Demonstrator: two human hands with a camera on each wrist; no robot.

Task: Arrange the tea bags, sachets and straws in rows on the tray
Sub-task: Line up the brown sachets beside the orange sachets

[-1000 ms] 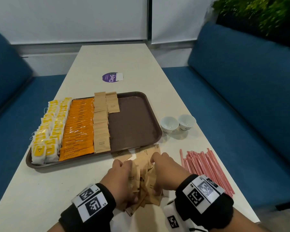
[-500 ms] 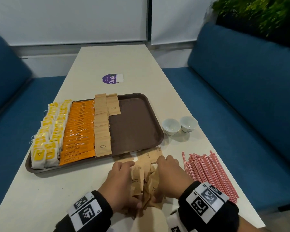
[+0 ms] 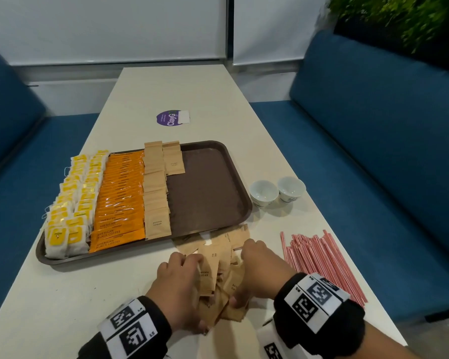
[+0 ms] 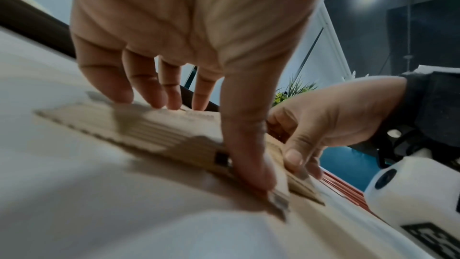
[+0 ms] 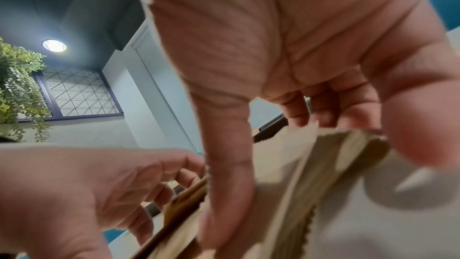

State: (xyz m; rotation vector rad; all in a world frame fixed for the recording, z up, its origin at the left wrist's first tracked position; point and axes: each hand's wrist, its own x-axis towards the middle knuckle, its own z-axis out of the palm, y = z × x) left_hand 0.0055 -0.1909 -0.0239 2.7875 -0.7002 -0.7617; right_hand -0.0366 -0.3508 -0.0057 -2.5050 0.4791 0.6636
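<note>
A brown tray (image 3: 210, 198) holds rows of yellow tea bags (image 3: 70, 203), orange coffee sachets (image 3: 119, 198) and brown sugar sachets (image 3: 156, 193). Its right half is bare. In front of the tray a loose heap of brown sugar sachets (image 3: 218, 270) lies on the table. My left hand (image 3: 176, 286) and right hand (image 3: 259, 270) press in on the heap from both sides, fingers and thumbs curled round the sachets (image 4: 174, 135) (image 5: 311, 164). Red-striped straws (image 3: 319, 260) lie on the table to the right.
Two small white cups (image 3: 276, 193) stand right of the tray. A purple round sticker (image 3: 170, 117) sits farther up the pale table (image 3: 62, 307). Blue benches (image 3: 373, 177) run along both sides, and the table's right edge is close to the straws.
Both hands have stayed on the sachet heap, squeezing and shuffling it together. The view has tipped slightly, so the tray sits a little lower in the picture.
</note>
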